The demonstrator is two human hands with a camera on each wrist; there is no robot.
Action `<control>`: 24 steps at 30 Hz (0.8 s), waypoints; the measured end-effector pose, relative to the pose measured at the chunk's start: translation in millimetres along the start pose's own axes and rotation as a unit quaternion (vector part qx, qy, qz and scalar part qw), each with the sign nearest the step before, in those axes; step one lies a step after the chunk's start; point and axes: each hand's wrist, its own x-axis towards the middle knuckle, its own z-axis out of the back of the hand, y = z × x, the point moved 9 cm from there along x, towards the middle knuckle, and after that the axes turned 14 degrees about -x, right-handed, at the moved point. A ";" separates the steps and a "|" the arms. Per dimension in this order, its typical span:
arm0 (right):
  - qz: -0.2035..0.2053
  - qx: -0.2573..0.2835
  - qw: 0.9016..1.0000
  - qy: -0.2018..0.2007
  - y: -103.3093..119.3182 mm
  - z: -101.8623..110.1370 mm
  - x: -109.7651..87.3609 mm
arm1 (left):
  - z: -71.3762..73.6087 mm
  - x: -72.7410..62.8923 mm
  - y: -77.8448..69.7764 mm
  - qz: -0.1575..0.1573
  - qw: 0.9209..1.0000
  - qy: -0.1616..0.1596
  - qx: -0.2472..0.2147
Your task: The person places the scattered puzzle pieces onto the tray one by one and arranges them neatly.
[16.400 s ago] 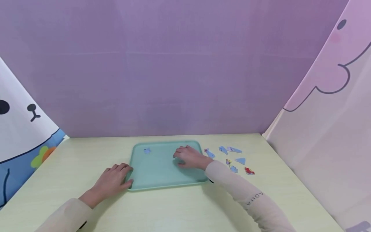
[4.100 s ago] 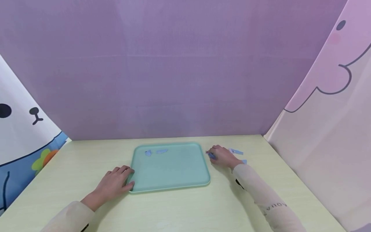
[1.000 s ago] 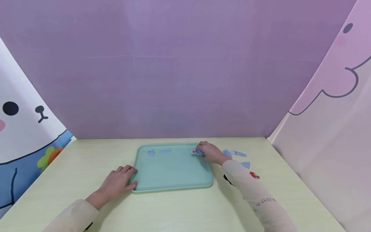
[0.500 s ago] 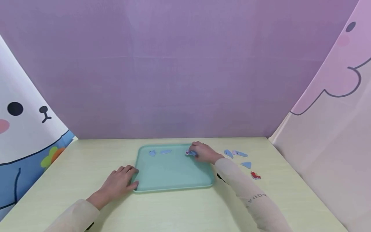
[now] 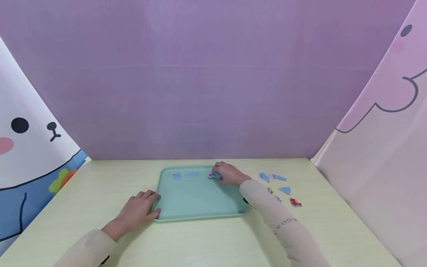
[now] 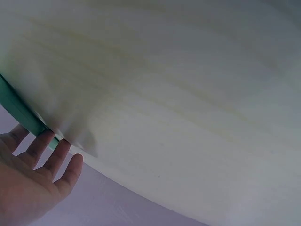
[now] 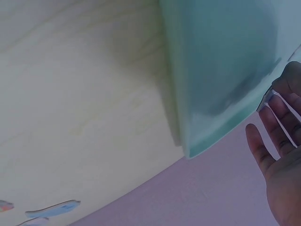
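Note:
A pale green tray lies on the table. My left hand rests against its left edge, fingers relaxed over the rim and thumb by the near corner. Over the tray's far right part, my right hand pinches a flat blue puzzle piece with a reddish printed end. The right wrist view shows this piece edge-on between thumb and fingers. Two other blue pieces lie along the tray's far side: a small irregular one and a longer one.
Right of the tray, several loose pieces lie on the table: a blue one, a long blue one, a blue triangle, a red one and a yellowish one, near my right sleeve. A purple backdrop stands behind.
My right hand has picked up the blue piece from the table beside the tray and carried it left over the tray. A second piece has joined the first there. The left hand has stayed.

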 end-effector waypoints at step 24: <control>0.006 -0.036 0.999 0.015 3.1 -16.9 28.6 | -1.7 3.6 3.0 0.001 1.000 0.000 -0.005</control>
